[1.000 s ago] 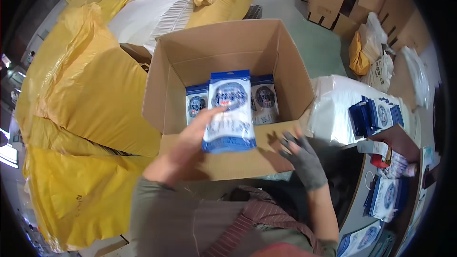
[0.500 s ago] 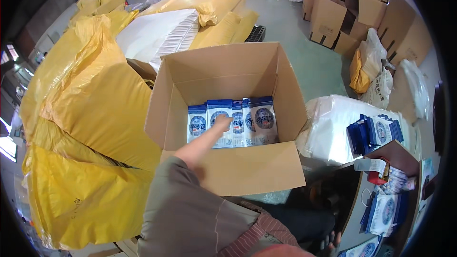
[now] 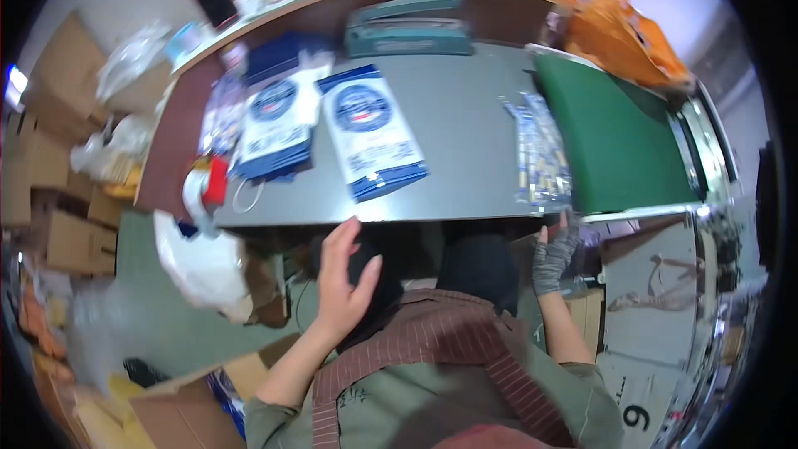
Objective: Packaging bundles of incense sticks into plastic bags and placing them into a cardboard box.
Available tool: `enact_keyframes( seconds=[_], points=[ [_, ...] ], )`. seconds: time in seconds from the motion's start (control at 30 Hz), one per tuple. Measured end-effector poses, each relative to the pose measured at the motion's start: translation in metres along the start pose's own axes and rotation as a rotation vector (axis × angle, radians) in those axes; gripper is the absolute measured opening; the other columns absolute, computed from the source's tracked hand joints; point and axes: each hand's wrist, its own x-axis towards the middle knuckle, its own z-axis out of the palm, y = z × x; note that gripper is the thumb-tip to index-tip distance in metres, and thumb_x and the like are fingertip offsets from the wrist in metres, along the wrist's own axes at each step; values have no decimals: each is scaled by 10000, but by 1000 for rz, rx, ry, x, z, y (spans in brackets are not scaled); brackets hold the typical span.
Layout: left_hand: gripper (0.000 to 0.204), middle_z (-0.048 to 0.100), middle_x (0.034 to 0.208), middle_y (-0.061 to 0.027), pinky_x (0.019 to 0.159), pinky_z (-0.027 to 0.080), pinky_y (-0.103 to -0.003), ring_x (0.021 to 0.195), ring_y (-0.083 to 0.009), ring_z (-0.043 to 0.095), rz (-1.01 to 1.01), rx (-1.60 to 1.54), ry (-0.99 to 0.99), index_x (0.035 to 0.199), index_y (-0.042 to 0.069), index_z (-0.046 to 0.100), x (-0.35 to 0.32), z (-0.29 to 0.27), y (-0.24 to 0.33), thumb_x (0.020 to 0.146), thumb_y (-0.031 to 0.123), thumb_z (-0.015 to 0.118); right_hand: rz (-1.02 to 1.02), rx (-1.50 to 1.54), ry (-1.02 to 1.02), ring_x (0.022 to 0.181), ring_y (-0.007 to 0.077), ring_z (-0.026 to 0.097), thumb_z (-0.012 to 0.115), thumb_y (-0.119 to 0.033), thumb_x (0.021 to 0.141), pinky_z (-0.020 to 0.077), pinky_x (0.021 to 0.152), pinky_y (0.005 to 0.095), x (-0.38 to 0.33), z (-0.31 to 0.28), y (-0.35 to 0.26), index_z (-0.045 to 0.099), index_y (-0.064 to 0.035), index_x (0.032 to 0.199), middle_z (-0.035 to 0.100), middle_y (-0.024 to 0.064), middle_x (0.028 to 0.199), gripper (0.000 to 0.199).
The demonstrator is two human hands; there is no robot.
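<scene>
A single blue-and-white plastic pouch [image 3: 371,135] lies flat near the middle of a grey desk [image 3: 465,133]. To its left rests a stack of similar pouches [image 3: 278,125]. My left hand [image 3: 342,283] is bare and empty, fingers apart, just short of the desk's front edge and below the single pouch. On the right, my right hand [image 3: 557,258] wears a grey fingerless glove. Its fingers stretch toward the front edge, close to a group of slim clear-wrapped packets [image 3: 539,154]. Blur hides whether the fingertips touch them.
A teal bench sealer [image 3: 409,29] stands at the desk's back, and a green panel [image 3: 615,129] fills its right side. A tape roll [image 3: 199,191] sits at the left corner. An open carton [image 3: 191,407] with pouches is at lower left. An orange bag [image 3: 623,33] lies at back right.
My view has swung from the open carton of pouches to the desk. My left hand has left the carton and is now before the desk, while my right hand has come up at its front edge.
</scene>
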Motion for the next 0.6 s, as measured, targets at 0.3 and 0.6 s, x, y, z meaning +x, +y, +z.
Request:
enact_keyframes(
  seconds=[0.3, 0.6],
  points=[
    [883, 244, 1472, -319, 1135, 225, -457, 1374, -430, 264, 122, -44, -242, 1430, -71, 220, 194, 318, -7, 827, 384, 677, -21, -3, -305, 1220, 362, 456, 706, -476, 785, 331, 1065, 430, 75, 18, 56, 363, 46, 1378, 449, 236, 1348, 861],
    [953, 163, 1527, -258, 1158, 207, -420, 1416, -399, 195, -138, -317, -320, 1497, 7, 82, 217, 278, -37, 729, 84, 641, -346, 204, -341, 1052, 366, 571, 707, -426, 752, 452, 949, 440, 95, 34, -57, 479, 0, 1316, 569, 204, 1188, 743]
  ],
)
